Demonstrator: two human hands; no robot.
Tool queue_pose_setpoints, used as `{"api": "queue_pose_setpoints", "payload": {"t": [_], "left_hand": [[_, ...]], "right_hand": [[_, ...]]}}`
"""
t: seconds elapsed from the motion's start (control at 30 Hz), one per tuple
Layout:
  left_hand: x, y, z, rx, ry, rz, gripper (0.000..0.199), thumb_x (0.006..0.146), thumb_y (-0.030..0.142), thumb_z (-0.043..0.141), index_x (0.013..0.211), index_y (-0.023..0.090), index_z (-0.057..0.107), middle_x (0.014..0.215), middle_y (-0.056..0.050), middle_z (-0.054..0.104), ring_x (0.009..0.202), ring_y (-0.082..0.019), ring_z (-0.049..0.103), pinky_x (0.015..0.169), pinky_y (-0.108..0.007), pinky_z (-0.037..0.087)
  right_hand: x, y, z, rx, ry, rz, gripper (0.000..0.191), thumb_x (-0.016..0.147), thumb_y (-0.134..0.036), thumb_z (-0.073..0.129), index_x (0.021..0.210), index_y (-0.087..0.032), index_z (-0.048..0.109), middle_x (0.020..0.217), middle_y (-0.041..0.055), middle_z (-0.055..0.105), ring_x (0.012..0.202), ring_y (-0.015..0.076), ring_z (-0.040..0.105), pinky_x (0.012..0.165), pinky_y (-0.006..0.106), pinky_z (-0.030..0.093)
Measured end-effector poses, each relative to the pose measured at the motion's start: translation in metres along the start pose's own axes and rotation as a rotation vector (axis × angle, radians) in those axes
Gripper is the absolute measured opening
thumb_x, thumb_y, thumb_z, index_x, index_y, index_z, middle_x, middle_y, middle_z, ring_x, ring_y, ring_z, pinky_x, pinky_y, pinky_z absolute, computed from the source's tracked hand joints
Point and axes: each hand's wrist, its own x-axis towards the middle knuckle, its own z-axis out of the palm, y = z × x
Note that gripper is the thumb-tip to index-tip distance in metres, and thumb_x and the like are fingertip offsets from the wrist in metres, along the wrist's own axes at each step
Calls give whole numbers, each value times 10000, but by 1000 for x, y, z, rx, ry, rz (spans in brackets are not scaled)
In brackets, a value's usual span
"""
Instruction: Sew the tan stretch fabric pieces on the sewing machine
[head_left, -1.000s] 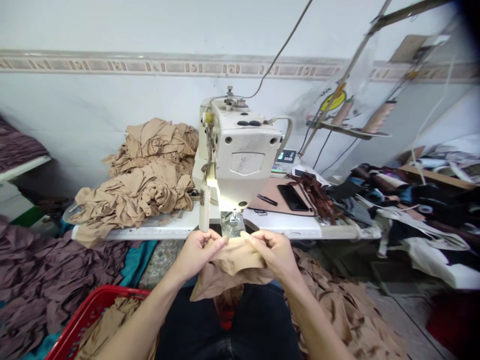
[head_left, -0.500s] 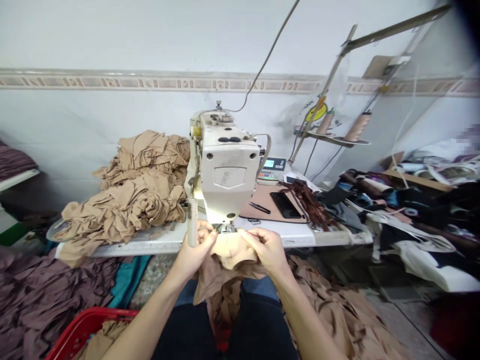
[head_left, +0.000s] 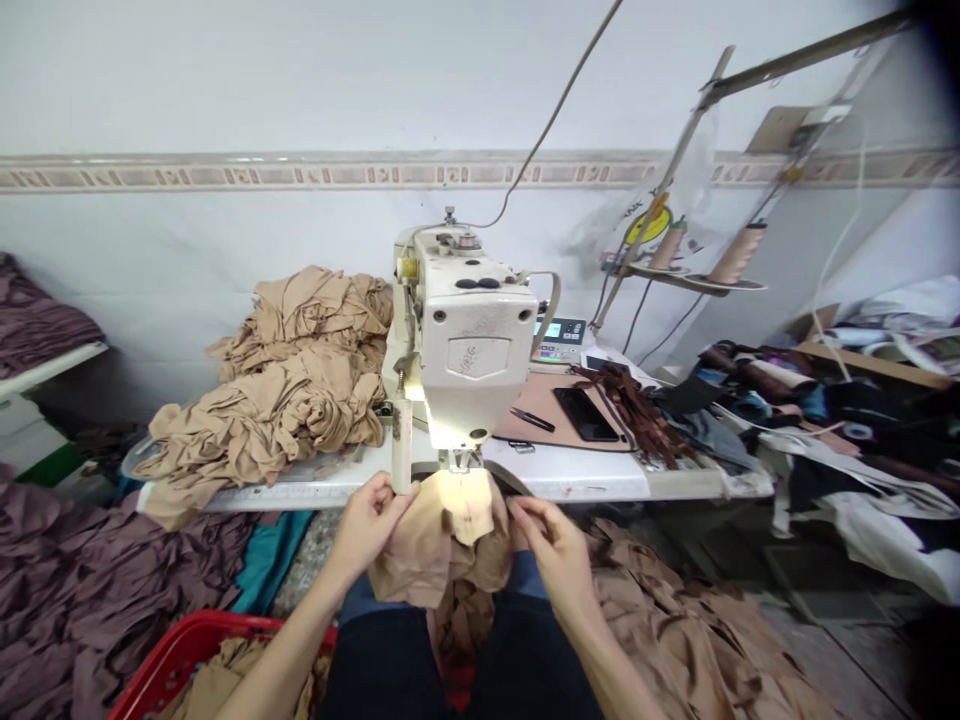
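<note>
A tan cloth (head_left: 420,545) hangs at the front of the white sewing machine (head_left: 476,345), its top edge under the needle area. Lamplight falls on a pale flap (head_left: 471,505) in its middle. My left hand (head_left: 371,525) pinches the cloth's left side, close to the upright guard beside the needle. On the right, the fingers of my right hand (head_left: 553,540) are closed at the cloth's right edge, lower than the presser foot. The cloth's lower part drapes above my lap.
Tan cloth heaps (head_left: 300,400) lie left of the machine. Thread snips (head_left: 534,418) and a phone (head_left: 586,414) rest on a pinkish mat to the right. A red basket (head_left: 161,655) stands at lower left; thread cones (head_left: 739,255) are on a stand.
Both hands have drawn apart and away from the needle; the right one moved outward and down. The cloth now spreads wider and hangs lower. The whole view has shifted slightly.
</note>
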Motion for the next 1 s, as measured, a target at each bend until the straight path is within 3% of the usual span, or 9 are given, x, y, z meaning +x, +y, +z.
{"api": "queue_pose_setpoints", "payload": {"t": [0.13, 0.23, 0.33, 0.5, 0.6, 0.7, 0.8, 0.9, 1.0], "left_hand": [[-9, -20, -36, -16, -5, -86, 528, 741, 660, 872, 749, 175, 664, 596, 42, 551, 574, -126, 481, 567, -219, 350], [-16, -18, -48, -131, 1, -149, 571, 705, 673, 905, 751, 167, 646, 632, 38, 578, 588, -115, 494, 583, -206, 368], [-27, -9, -42, -237, -46, -219, 573, 717, 674, 908, 813, 163, 666, 684, 20, 630, 609, -124, 538, 595, -208, 409], [-51, -12, -17, -248, -169, -225, 561, 799, 708, 833, 894, 163, 742, 807, -33, 711, 744, -187, 621, 692, -257, 487], [-62, -20, -10, -138, -297, -145, 589, 860, 744, 746, 822, 157, 765, 773, -47, 696, 743, -200, 598, 683, -271, 469], [-66, -18, -14, -17, -491, -26, 528, 922, 655, 730, 770, 153, 790, 774, -58, 669, 757, -201, 596, 706, -283, 460], [-65, -7, -16, 8, -523, 56, 366, 933, 511, 776, 816, 165, 794, 900, -86, 694, 863, -216, 634, 756, -286, 476], [-66, 6, -3, -8, -493, 36, 270, 906, 409, 807, 1062, 190, 788, 1113, -107, 737, 834, -182, 619, 737, -272, 483], [-72, 11, 20, 23, -713, -26, 455, 817, 334, 874, 1238, 218, 749, 1181, -76, 759, 736, -138, 575, 698, -257, 477]], "right_hand": [[-56, 0, 12, -23, -76, -36, 512, 962, -659, 689, 767, -190, 754, 662, 61, 691, 614, 221, 642, 569, 311, 510], [-75, -13, 32, -22, -183, -85, 438, 1000, -590, 675, 872, -190, 801, 819, 93, 751, 667, 216, 663, 594, 301, 528], [-72, -26, 55, 22, -270, -10, 492, 937, -609, 759, 1185, -184, 777, 1069, 116, 777, 628, 177, 639, 561, 285, 533], [-62, -38, 74, 134, -300, 69, 594, 908, -698, 750, 1206, -184, 749, 854, 55, 737, 660, 207, 636, 583, 296, 541], [-60, -43, 61, 135, -277, 53, 547, 966, -719, 653, 908, -184, 752, 681, 27, 647, 600, 190, 576, 565, 297, 493], [-57, -48, 34, 91, -385, 56, 562, 980, -692, 638, 706, -202, 634, 575, -13, 520, 549, 157, 483, 538, 286, 408], [-52, -57, 6, -27, -638, 74, 518, 983, -570, 682, 648, -209, 522, 597, -46, 415, 576, 126, 390, 533, 269, 304], [-49, -68, -11, -173, -933, 94, 511, 981, -413, 691, 602, -206, 417, 597, -68, 331, 564, 98, 297, 523, 269, 216], [-45, -75, -18, -260, -1120, 73, 494, 929, -374, 768, 578, -191, 472, 572, -83, 322, 547, 86, 276, 516, 262, 205]]}}
